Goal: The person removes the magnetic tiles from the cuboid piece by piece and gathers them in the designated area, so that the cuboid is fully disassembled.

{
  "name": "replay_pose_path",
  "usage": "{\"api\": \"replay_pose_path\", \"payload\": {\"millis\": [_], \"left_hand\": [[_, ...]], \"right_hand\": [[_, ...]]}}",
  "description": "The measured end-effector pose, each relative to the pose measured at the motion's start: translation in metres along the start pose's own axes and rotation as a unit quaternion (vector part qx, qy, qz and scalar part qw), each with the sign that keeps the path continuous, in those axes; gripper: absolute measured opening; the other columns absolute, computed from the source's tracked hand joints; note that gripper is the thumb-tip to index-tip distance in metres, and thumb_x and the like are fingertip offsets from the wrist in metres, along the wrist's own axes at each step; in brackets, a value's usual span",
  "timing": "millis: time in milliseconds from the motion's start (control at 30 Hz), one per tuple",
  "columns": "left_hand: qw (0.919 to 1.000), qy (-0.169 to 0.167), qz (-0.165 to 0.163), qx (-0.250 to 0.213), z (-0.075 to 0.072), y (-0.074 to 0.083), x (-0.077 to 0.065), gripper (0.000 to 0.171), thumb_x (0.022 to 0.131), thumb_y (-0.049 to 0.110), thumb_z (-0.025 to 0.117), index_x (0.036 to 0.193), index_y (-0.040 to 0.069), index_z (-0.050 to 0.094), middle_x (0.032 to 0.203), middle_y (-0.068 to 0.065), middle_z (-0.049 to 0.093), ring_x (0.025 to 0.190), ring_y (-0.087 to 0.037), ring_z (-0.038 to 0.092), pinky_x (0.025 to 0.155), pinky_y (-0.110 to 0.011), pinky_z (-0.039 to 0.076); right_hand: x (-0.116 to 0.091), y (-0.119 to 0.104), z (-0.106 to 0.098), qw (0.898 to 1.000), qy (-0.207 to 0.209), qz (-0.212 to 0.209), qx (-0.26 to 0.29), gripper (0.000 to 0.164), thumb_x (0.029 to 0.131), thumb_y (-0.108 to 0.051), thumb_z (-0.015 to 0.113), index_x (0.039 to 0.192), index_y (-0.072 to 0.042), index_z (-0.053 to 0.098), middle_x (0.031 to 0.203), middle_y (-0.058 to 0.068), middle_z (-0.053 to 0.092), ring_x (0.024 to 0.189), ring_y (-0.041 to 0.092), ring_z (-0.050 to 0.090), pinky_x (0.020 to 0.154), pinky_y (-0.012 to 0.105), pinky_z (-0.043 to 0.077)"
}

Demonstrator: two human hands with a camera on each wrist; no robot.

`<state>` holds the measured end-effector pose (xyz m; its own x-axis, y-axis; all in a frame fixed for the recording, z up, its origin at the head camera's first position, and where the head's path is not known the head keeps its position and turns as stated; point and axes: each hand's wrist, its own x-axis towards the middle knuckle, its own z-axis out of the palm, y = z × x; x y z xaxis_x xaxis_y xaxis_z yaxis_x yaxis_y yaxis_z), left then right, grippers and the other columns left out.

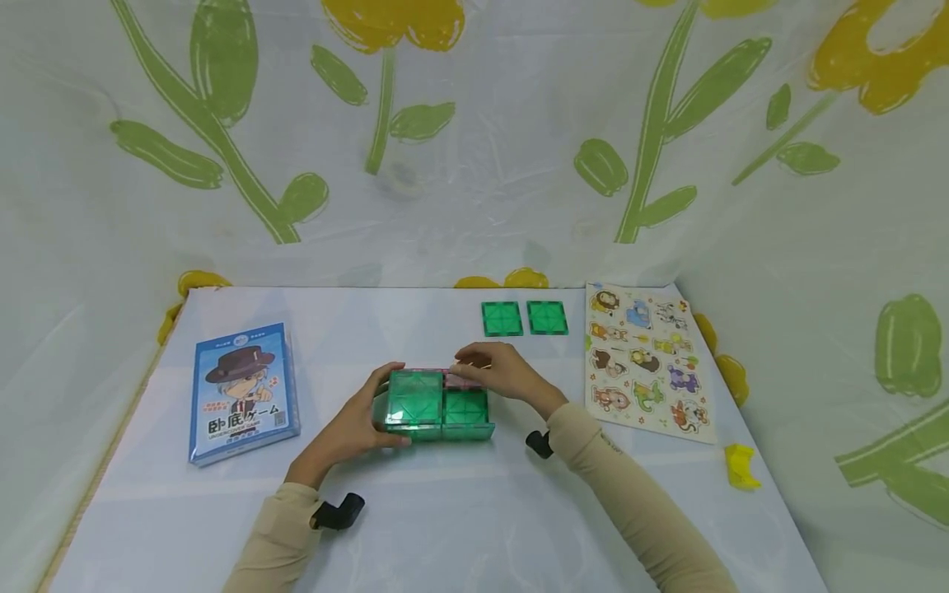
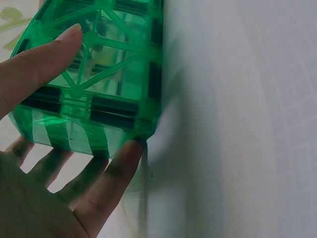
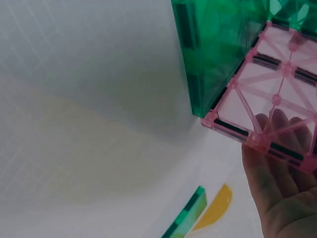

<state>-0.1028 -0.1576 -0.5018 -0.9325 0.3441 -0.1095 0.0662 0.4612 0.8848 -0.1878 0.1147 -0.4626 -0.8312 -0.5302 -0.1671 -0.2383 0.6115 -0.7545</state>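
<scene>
A box-like build of green magnetic tiles (image 1: 415, 399) stands mid-table, taller on its left half. My left hand (image 1: 357, 426) grips its left end; in the left wrist view the thumb lies on a green tile face (image 2: 119, 74) and the fingertips touch the adjoining side. At the back right of the build my right hand (image 1: 506, 372) holds a pink magnetic tile (image 3: 272, 99). Its fingers (image 3: 277, 163) show through the clear pink panel in the right wrist view, while the thumb is hidden there. The pink tile meets a green wall along one edge.
Two loose green tiles (image 1: 502, 319) lie behind the build. A blue boxed card game (image 1: 243, 391) is at the left, an animal sticker sheet (image 1: 648, 358) at the right. Near the right edge lies a small yellow piece (image 1: 740, 467). A flowered curtain (image 1: 474, 165) hangs behind the table.
</scene>
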Motion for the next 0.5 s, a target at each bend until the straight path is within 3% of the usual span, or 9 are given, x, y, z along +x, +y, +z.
{"api": "replay_pose_path", "payload": {"millis": [133, 300, 500], "left_hand": [[1.0000, 0.002, 0.004, 0.000, 0.001, -0.001, -0.001, 0.114, 0.069, 0.020, 0.093, 0.157, 0.020, 0.022, 0.158, -0.022, 0.036, 0.146, -0.052, 0.032, 0.108, -0.075, 0.035], [1.0000, 0.001, 0.009, 0.000, 0.000, -0.003, -0.003, 0.112, 0.069, 0.021, 0.094, 0.156, 0.022, 0.023, 0.158, -0.022, 0.036, 0.146, -0.052, 0.032, 0.106, -0.074, 0.038], [0.9999, -0.004, 0.008, -0.005, -0.003, -0.005, -0.008, 0.112, 0.068, 0.019, 0.094, 0.155, 0.021, 0.024, 0.159, -0.023, 0.035, 0.146, -0.055, 0.031, 0.101, -0.073, 0.044]], "right_hand": [[-0.002, -0.003, 0.006, 1.000, -0.018, -0.007, -0.024, 0.035, 0.096, -0.026, 0.068, 0.127, -0.008, 0.068, 0.124, 0.008, 0.071, 0.114, 0.024, 0.068, 0.101, 0.039, 0.055], [0.000, -0.004, 0.014, 0.998, -0.015, -0.016, -0.058, 0.024, 0.096, -0.021, 0.068, 0.118, -0.011, 0.074, 0.115, 0.005, 0.075, 0.103, 0.016, 0.067, 0.093, 0.034, 0.057], [0.001, -0.008, 0.026, 0.996, -0.021, -0.034, -0.083, 0.022, 0.096, -0.015, 0.068, 0.115, -0.008, 0.075, 0.110, 0.007, 0.077, 0.098, 0.017, 0.070, 0.086, 0.031, 0.059]]}}
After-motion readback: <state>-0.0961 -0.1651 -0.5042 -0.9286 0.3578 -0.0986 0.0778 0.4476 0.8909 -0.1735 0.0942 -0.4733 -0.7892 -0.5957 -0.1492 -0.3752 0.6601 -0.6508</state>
